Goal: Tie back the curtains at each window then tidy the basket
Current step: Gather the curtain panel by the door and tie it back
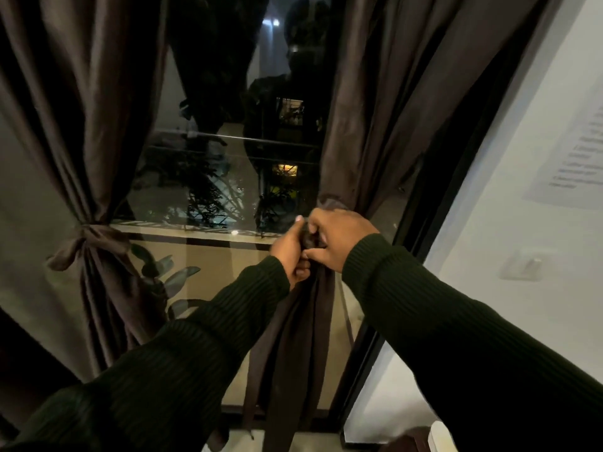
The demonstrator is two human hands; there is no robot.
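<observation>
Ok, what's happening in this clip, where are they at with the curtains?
A person stands at a dark window. The left curtain is already gathered and knotted with its tie-back. Both hands, left hand and right hand, grip the tie around the bunched right curtain, working on the knot. No basket is in view.

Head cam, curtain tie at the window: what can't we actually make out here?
- Knot on the right curtain: head view, covered by the left hand and right hand, so its state is unknown.
- Sheet on the wall: text blurred, right edge cuts it off.
- Basket: out of frame.
- Window glass: dark outside, reflections muddle the view.
- Curtain tops: cut off by the upper edge.
</observation>
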